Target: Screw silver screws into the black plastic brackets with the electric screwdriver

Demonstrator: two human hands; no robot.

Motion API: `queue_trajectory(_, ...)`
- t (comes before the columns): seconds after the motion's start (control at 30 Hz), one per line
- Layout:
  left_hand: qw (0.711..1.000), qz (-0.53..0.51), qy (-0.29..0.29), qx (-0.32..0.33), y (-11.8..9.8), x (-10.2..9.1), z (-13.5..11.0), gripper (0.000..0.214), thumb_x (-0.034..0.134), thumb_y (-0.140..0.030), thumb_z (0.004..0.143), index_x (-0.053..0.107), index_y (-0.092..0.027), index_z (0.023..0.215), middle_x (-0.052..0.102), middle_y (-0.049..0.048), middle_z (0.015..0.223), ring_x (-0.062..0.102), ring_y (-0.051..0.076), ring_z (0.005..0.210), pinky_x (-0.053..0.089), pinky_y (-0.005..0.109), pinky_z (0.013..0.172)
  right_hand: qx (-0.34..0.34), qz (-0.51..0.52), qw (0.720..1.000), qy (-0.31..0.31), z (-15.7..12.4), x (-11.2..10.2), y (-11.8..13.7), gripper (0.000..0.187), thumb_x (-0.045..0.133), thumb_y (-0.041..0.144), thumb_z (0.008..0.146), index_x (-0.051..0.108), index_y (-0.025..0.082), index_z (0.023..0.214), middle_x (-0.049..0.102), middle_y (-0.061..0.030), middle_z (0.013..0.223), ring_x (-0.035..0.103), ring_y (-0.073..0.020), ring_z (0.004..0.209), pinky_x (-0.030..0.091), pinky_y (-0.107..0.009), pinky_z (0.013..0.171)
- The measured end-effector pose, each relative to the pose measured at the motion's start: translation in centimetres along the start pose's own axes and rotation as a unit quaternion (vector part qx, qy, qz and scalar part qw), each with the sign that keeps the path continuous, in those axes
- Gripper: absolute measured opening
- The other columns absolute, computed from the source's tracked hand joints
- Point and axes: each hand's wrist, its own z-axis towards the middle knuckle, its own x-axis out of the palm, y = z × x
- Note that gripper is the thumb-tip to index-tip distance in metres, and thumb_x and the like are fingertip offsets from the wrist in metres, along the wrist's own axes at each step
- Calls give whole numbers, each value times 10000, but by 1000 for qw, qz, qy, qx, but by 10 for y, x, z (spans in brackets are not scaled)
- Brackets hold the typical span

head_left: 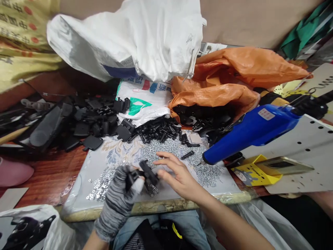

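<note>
My left hand [117,199], in a grey knitted glove with pale fingertips, is closed around a black plastic part [148,172] above the front of the work mat. The piece has a block-like arm that points up and to the right; its rest is hidden by the glove. My bare right hand [179,176] is just right of this part with fingers spread. Whether its thumb touches the part I cannot tell. Small metal nuts [100,184] lie scattered to the left. Beyond and right of my hands are heaps of short silver screws [208,173].
A blue power screwdriver [249,132] hangs tilted on the right, its tip low over the screws. Behind the mat [78,198] lie black plastic parts [161,129], an orange sack [223,93] and a white sack [145,38]. A phone [286,165] rests on a yellow holder [256,173].
</note>
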Motion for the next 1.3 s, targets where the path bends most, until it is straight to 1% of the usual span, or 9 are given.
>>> queue_trajectory(0.1, 993, 85, -82, 25, -4, -20, 10, 243, 657, -406, 772, 589, -232, 927, 668, 28, 871, 651, 221, 811, 522, 384, 852, 26, -119, 992, 28, -5, 16, -16, 108, 612, 160, 893, 677, 229, 944, 588, -87, 1173, 503, -259, 1163, 472, -467, 968)
queue_trajectory(0.3, 988, 143, 3, 52, -13, -23, 9, 311, 718, -427, 702, 647, -238, 939, 740, 29, 887, 701, 229, 792, 567, 359, 821, 59, -178, 975, 117, -13, 40, -34, 135, 667, 73, 766, 619, 187, 822, 591, -63, 1081, 485, -257, 1064, 437, -422, 885)
queue_trajectory(0.53, 960, 222, 112, 130, -15, -7, 7, 275, 659, -240, 713, 723, -255, 980, 740, 49, 943, 699, 243, 854, 569, 382, 851, -103, -30, 989, -102, -1, 19, -11, 193, 572, 96, 861, 547, 220, 1008, 663, -20, 922, 600, -176, 879, 461, -346, 817)
queue_trajectory(0.83, 985, 44, 131, 102, -20, 10, 0, 265, 770, -346, 670, 710, -257, 912, 732, -4, 789, 671, 173, 645, 554, 271, 630, -123, 65, 989, -59, -12, -4, 31, 266, 599, 129, 869, 529, 243, 1099, 699, 7, 834, 620, -185, 871, 454, -374, 844)
queue_trajectory(0.97, 987, 20, 144, 66, -18, 36, -1, 219, 725, -332, 716, 691, -238, 911, 715, 20, 861, 666, 192, 753, 539, 299, 718, -103, -85, 988, -79, -22, -26, 33, 337, 594, 104, 878, 527, 223, 1187, 692, -11, 864, 609, -211, 962, 457, -401, 888)
queue_trajectory(1.03, 983, -27, 180, 27, -15, 51, -3, 194, 659, -371, 796, 650, -223, 921, 698, 35, 900, 652, 194, 811, 524, 313, 769, -131, -196, 942, -241, -21, -56, 20, 328, 644, 117, 849, 549, 225, 1144, 666, -9, 867, 611, -219, 962, 456, -420, 905)
queue_trajectory(1.13, 948, -141, 269, -95, -11, 69, -8, 264, 565, -479, 875, 547, -220, 921, 630, -3, 775, 570, 139, 649, 474, 265, 620, -107, -303, 700, -638, -16, -125, -14, 462, 764, 195, 752, 518, 221, 1143, 593, -72, 1093, 586, -246, 1042, 445, -457, 940)
queue_trajectory(1.17, 938, -163, 279, -126, -8, 74, -10, 289, 570, -502, 868, 525, -221, 920, 601, -20, 741, 535, 126, 610, 451, 253, 585, -37, -289, 675, -678, -14, -148, -26, 624, 798, 234, 718, 464, 204, 1244, 539, -131, 1243, 541, -279, 1161, 447, -465, 955)
queue_trajectory(1.3, 946, -174, 242, -128, -1, 86, -14, 311, 660, -468, 802, 546, -204, 920, 635, 24, 882, 598, 176, 824, 491, 304, 782, 72, -30, 831, -551, -6, -190, -61, 651, 844, 300, 645, 498, 196, 1186, 611, -118, 1115, 633, -243, 1001, 521, -392, 855)
